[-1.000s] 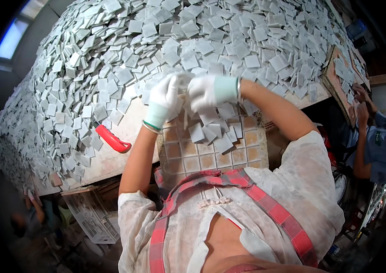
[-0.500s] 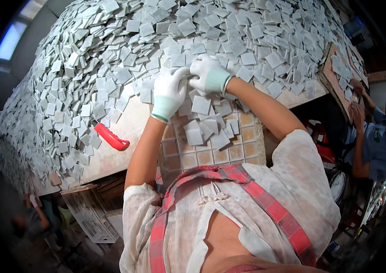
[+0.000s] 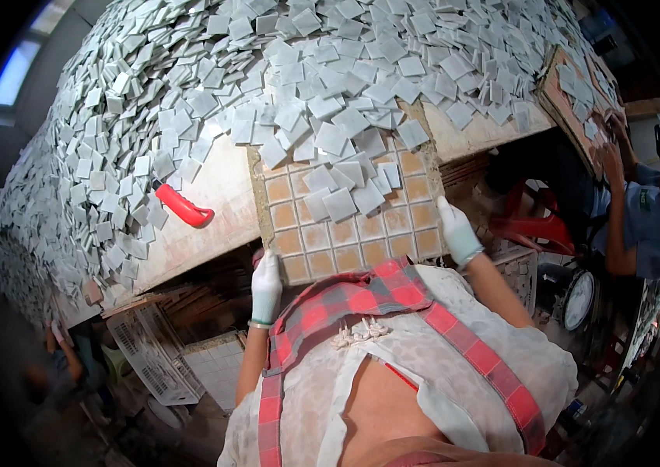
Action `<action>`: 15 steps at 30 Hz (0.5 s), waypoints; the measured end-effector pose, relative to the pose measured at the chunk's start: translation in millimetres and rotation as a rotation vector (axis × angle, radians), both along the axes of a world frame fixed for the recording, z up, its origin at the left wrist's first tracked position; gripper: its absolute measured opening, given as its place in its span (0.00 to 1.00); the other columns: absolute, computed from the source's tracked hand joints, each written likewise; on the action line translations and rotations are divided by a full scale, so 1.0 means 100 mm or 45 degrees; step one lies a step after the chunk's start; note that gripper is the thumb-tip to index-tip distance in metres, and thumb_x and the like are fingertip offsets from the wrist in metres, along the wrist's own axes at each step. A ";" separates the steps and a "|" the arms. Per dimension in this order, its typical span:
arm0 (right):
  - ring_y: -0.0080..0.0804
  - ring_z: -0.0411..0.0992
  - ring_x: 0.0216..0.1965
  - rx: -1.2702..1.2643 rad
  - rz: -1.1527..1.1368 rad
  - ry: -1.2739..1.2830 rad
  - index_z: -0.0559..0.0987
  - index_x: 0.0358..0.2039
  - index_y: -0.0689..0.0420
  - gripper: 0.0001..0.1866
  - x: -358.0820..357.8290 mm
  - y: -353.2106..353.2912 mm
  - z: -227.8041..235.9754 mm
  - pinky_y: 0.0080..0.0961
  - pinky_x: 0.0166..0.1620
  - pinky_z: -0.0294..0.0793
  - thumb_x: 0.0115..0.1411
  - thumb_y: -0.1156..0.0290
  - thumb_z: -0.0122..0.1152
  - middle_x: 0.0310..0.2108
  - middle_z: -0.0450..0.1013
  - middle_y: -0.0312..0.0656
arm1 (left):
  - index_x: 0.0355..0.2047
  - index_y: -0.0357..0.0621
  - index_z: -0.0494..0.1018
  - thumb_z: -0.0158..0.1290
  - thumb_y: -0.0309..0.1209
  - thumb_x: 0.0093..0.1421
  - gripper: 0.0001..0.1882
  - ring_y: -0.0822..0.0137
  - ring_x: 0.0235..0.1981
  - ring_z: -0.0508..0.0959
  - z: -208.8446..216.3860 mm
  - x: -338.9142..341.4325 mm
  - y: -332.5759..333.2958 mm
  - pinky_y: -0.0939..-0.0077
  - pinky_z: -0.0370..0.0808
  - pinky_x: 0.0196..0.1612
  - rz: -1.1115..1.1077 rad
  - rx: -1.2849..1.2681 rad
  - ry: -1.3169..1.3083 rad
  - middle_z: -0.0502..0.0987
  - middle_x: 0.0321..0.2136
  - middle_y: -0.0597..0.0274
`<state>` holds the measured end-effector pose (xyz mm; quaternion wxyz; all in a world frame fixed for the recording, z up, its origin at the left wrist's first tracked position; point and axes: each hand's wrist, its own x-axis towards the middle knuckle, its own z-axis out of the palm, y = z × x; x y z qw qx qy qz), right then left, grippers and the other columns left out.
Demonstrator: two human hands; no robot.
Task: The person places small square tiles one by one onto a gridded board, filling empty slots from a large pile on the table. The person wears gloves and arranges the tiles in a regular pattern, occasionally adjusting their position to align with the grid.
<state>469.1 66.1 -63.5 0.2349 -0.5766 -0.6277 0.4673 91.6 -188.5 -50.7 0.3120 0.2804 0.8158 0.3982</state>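
A tray-like board (image 3: 373, 252) with a grid of square, tan-bottomed cells lies in front of my body, its near edge against my apron. My white-gloved left hand (image 3: 266, 282) grips its near left corner. On the opposite side, my right hand (image 3: 458, 229), gloved the same way, holds the right edge. Fingers of both hands are partly hidden by the board's rim. Loose pale grey square tiles (image 3: 339, 204) lie scattered over the board's middle and far cells, some overlapping. The board's far end runs under more tiles.
A big heap of similar tiles (image 3: 213, 70) covers the table beyond. A red-handled tool (image 3: 183, 207) lies left of the board. White plastic crates (image 3: 155, 354) stand below the table edge. At right, a co-worker (image 3: 633, 210) handles tiles at another board (image 3: 571, 117).
Both hands have left the tiles at the heap's near edge and come back to the board's two sides. Tiles on the board have shifted slightly, and more of its grid shows.
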 end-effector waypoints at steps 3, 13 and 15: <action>0.58 0.76 0.37 -0.066 0.023 -0.008 0.81 0.41 0.66 0.29 -0.10 0.03 0.19 0.46 0.45 0.73 0.77 0.50 0.47 0.34 0.77 0.62 | 0.51 0.32 0.78 0.46 0.42 0.78 0.22 0.67 0.41 0.78 -0.16 0.18 -0.11 0.72 0.75 0.48 0.142 0.028 -0.224 0.82 0.40 0.57; 0.61 0.74 0.34 0.107 0.136 -0.239 0.81 0.31 0.68 0.34 -0.72 0.79 0.16 0.46 0.43 0.73 0.74 0.44 0.49 0.30 0.76 0.64 | 0.32 0.36 0.73 0.43 0.45 0.79 0.25 0.77 0.26 0.59 0.18 0.19 0.45 0.74 0.62 0.29 0.367 0.321 -0.305 0.63 0.22 0.74; 0.49 0.70 0.27 0.098 0.145 -0.260 0.78 0.29 0.69 0.33 -0.73 0.85 0.28 0.44 0.38 0.69 0.75 0.48 0.49 0.23 0.74 0.56 | 0.29 0.36 0.73 0.44 0.46 0.79 0.27 0.76 0.25 0.58 0.13 0.25 0.46 0.71 0.61 0.28 0.395 0.190 -0.248 0.61 0.21 0.74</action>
